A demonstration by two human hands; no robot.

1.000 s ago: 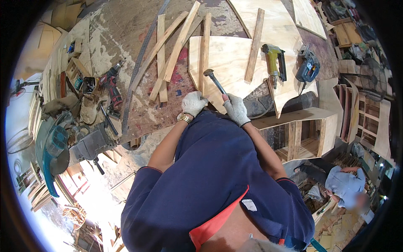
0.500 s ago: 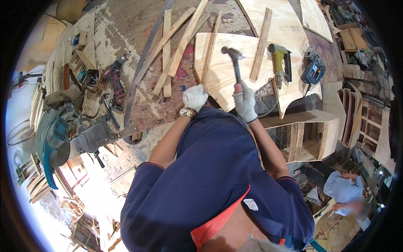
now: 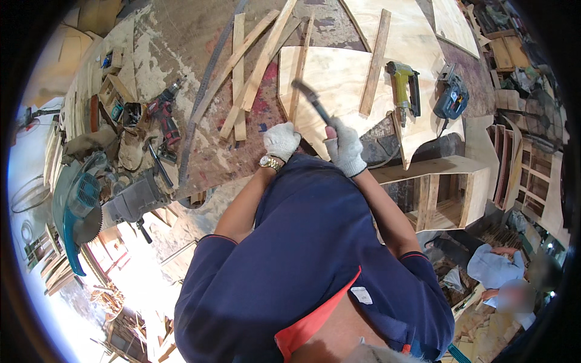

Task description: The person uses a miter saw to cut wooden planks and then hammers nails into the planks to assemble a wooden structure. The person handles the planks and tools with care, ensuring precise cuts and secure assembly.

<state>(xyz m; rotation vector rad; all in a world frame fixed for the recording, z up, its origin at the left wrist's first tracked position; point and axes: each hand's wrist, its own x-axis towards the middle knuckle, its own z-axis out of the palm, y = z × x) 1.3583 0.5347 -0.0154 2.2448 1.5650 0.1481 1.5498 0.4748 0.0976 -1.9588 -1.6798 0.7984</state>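
In a white knitted glove, my right hand [image 3: 345,147] is wrapped round the handle of a hammer [image 3: 313,100]. The hammer head is up to the left, over a thin wooden strip [image 3: 303,65] that lies on the edge of a pale plywood panel [image 3: 336,78]. My left hand [image 3: 282,141], gloved too, is closed at the near end of that strip, by the bench edge; its fingertips are partly hidden. A wristwatch [image 3: 270,161] sits on my left wrist.
Loose wooden slats [image 3: 266,60] cross on the workbench [image 3: 163,42]. A yellow-green nail gun [image 3: 402,91] and a blue jigsaw [image 3: 451,100] lie to the right. At left are a red drill [image 3: 164,115] and a circular-blade saw [image 3: 82,199]. A person [image 3: 496,272] is at lower right.
The hammer has swung left and down, from pointing nearly straight away to a leftward tilt over the strip. My right hand has turned with it. My left hand has stayed in place.
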